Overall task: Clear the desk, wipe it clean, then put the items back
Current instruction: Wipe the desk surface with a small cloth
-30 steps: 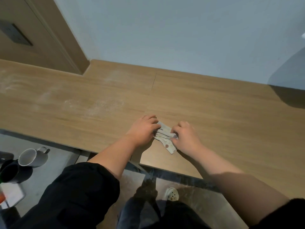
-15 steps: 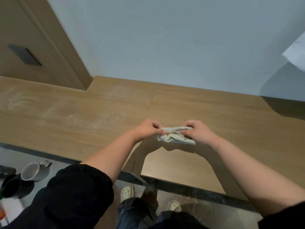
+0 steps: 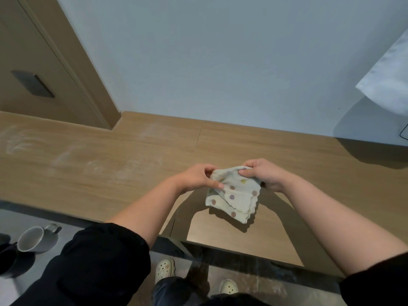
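Change: cloth now unfolded, hanging lower than 0.5 s ago.
Hands: left hand, right hand pinch top edge.
Cloth: pale, coloured dots, scalloped hem.

Dotted cloth between both hands, above desk

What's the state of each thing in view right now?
desk: pale dusty streaks on its left part.
cloth: pinched at its top edge, hanging in folded layers above the desk.
left hand: pinches the cloth.
right hand: pinches the cloth.
white mug: off the desk, empty.
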A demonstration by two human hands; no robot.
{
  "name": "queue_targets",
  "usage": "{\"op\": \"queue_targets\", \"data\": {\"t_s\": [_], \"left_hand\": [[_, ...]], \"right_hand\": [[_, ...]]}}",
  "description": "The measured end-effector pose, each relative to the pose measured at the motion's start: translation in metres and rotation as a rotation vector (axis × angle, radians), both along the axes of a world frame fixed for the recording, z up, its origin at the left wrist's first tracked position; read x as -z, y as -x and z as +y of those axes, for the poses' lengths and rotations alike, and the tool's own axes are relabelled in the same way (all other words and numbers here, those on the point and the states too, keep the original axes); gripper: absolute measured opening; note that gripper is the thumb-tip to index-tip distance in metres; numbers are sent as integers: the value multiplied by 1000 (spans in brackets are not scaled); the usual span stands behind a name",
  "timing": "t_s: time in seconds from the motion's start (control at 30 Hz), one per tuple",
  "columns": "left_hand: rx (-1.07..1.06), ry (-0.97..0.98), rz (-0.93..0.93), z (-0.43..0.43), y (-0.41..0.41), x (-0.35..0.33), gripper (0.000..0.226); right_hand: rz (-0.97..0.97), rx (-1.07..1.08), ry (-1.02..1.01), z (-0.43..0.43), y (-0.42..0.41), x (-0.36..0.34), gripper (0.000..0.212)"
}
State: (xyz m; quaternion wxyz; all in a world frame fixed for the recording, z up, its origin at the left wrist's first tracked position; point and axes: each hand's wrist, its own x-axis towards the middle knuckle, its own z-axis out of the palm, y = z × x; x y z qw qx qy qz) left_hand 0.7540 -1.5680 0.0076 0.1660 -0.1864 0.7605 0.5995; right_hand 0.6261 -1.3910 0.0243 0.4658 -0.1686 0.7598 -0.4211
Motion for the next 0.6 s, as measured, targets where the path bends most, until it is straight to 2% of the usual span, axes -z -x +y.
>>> {"op": "queue_targets", "data": {"t_s": [0.1, 0.23, 0.3, 0.43, 0.5, 0.53, 0.6], "left_hand": [[106, -76, -60, 2, 0, -3, 36], [39, -54, -42, 8, 0, -3, 12], [-50, -22, -20, 13, 3, -3, 20], [-139, 2, 17, 17, 7, -3, 22], [-139, 20, 10, 18, 10, -3, 26], [-135, 33, -4, 19, 11, -3, 29], [-142, 64, -22, 19, 13, -3, 35]], "right_hand": [[-210, 38, 17, 3, 6, 2, 12], [-233, 33, -41, 9, 9, 13, 11], [-145, -2, -2, 13, 8, 17, 19], [197, -192, 26, 22, 3, 18, 39], [247, -269, -31, 21, -1, 20, 54], [278, -290, -77, 19, -3, 20, 54], [350, -283, -145, 14, -4, 20, 38]]}}
